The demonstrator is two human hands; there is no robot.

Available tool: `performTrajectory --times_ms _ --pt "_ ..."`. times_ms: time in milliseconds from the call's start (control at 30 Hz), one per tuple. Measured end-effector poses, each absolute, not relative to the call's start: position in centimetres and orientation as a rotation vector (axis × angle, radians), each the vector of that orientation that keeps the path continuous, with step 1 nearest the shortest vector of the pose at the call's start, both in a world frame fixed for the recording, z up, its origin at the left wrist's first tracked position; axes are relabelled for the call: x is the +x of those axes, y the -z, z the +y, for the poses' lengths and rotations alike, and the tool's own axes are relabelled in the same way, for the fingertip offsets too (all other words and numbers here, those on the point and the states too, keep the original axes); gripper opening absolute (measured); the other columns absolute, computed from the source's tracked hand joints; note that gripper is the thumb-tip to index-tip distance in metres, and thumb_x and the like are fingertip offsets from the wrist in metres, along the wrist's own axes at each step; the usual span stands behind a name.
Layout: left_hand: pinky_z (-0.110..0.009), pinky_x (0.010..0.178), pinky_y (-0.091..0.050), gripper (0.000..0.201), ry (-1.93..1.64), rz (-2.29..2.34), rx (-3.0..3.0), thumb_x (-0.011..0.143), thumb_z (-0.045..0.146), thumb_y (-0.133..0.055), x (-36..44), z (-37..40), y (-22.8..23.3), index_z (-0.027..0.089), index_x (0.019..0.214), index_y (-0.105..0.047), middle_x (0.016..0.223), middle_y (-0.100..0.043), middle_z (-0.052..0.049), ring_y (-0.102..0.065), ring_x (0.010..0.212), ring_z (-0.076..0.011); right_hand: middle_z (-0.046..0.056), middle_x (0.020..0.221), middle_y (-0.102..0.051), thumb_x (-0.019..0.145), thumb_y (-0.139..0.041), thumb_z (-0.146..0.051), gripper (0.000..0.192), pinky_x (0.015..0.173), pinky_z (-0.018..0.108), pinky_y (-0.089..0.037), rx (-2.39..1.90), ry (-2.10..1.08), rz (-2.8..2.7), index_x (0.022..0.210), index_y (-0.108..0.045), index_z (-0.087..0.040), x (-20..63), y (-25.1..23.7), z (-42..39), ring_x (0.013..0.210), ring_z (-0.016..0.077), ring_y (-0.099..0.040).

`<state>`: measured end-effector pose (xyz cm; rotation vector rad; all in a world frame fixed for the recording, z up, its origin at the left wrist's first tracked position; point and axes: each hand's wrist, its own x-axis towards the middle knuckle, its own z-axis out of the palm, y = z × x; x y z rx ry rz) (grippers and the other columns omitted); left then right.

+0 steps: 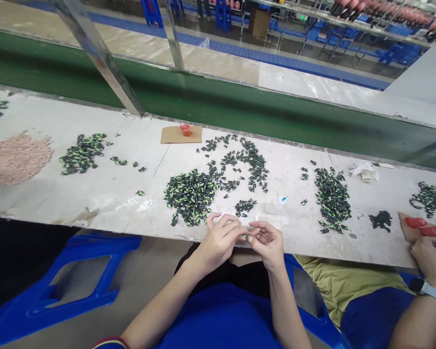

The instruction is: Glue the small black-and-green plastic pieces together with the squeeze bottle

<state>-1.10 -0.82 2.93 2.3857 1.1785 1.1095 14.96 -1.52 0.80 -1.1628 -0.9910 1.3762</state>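
Clock taken from hands. Room: blue stool (223, 7) near twelve, beyond green panel (203, 94). Counter (127, 198): pale, scuffed, running nine to three. Large pile of green-marked pieces (191, 194) at ten, loose dark parts (257, 165) near twelve; likely placed for easy reach. Cardboard (170, 136) at eleven, under red pot (185, 129), presumably guarding surface. Left hand (218, 238) pinches small piece (245, 236) at counter edge, likely for fine control. Right hand (269, 243) half-curled, thumb at piece; own grip cannot be told.

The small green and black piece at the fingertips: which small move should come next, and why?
Perhaps bring the left hand and right hand slightly farther over the table: the small piece is at their fingertips, near the front edge, where a slip could drop it.
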Motion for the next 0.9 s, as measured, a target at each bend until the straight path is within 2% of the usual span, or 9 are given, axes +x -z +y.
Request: performTrajectory --times_ms 133,233,333,433,567,633,733,900 --pt "-0.040 0.100 -0.017 0.016 -0.988 1.103 2.359 0.092 0.015 -0.050 -1.2 -1.4 -3.5 0.023 0.101 -0.061 0.086 -0.072 0.000 -0.059 0.100 -0.0181 0.002 0.064 -0.067 0.064 -0.077 -0.033 0.019 0.056 0.027 -0.054 -1.201 -1.391 -1.208 0.078 -0.073 -0.020 16.6 -1.8 -1.5 0.057 0.0147 -0.062" --pt "-0.042 0.101 -0.018 0.023 -0.923 1.199 2.382 0.091 0.016 -0.050 -2.2 -1.2 -3.3 0.022 0.113 -0.057 0.100 -0.072 -0.004 -0.058 0.106 -0.0203 0.004 0.072 -0.070 0.068 -0.075 -0.031 0.014 0.061 0.030 -0.055 -1.301 -1.221 -1.334 0.077 -0.074 -0.021 18.7 -2.4 -1.4 0.064 0.0172 -0.064" --pt "-0.046 0.099 -0.022 0.024 -1.000 1.513 2.361 0.091 0.018 -0.051 -4.0 -0.5 -2.7 0.022 0.113 -0.057 0.103 -0.071 -0.007 -0.058 0.106 -0.0242 0.006 0.076 -0.070 0.069 -0.073 -0.033 0.014 0.065 0.033 -0.054 -1.460 -0.844 -1.257 0.074 -0.073 -0.021 21.4 -2.4 -1.0 0.071 0.0203 -0.065" --pt "-0.048 0.095 -0.024 0.018 -1.010 1.765 2.332 0.090 0.015 -0.051 -5.6 0.4 -2.4 0.022 0.101 -0.062 0.097 -0.072 -0.006 -0.058 0.102 -0.0265 0.009 0.084 -0.069 0.070 -0.071 -0.039 0.023 0.070 0.038 -0.053 -1.578 -0.371 -1.065 0.081 -0.072 -0.018 23.8 -2.3 -0.4 0.078 0.0226 -0.064" --pt "-0.050 0.093 -0.024 0.034 -0.864 1.732 2.410 0.082 -0.002 -0.044 -6.4 1.3 -2.5 0.024 0.092 -0.064 0.089 -0.072 -0.002 -0.055 0.104 -0.0270 0.012 0.103 -0.065 0.072 -0.069 -0.046 0.038 0.084 0.045 -0.047 -1.680 -0.002 -1.225 0.096 -0.070 -0.017 24.2 -2.4 0.5 0.101 0.0282 -0.058" --pt "-0.050 0.092 -0.025 0.043 -0.774 1.693 2.438 0.076 -0.009 -0.041 -6.3 1.7 -2.5 0.024 0.090 -0.064 0.086 -0.071 -0.002 -0.054 0.104 -0.0272 0.012 0.104 -0.065 0.071 -0.068 -0.051 0.045 0.088 0.046 -0.044 -1.705 -0.003 -1.379 0.102 -0.068 -0.019 23.3 -2.0 1.0 0.104 0.0289 -0.054" --pt "-0.051 0.090 -0.026 0.044 -0.688 1.700 2.433 0.073 -0.010 -0.040 -6.1 2.2 -2.3 0.023 0.087 -0.065 0.081 -0.068 -0.004 -0.053 0.099 -0.0268 0.012 0.106 -0.064 0.069 -0.069 -0.056 0.053 0.091 0.049 -0.040 -1.730 -0.104 -1.531 0.107 -0.065 -0.019 21.7 -1.1 1.8 0.106 0.0301 -0.048" --pt "-0.049 0.083 -0.029 0.028 -0.737 1.785 2.404 0.080 0.000 -0.045 -5.9 2.8 -1.8 0.021 0.079 -0.065 0.083 -0.063 -0.008 -0.050 0.092 -0.0264 0.013 0.109 -0.062 0.073 -0.065 -0.052 0.039 0.095 0.050 -0.038 -1.708 -0.239 -1.564 0.095 -0.064 -0.020 20.1 -0.2 2.8 0.113 0.0310 -0.043"
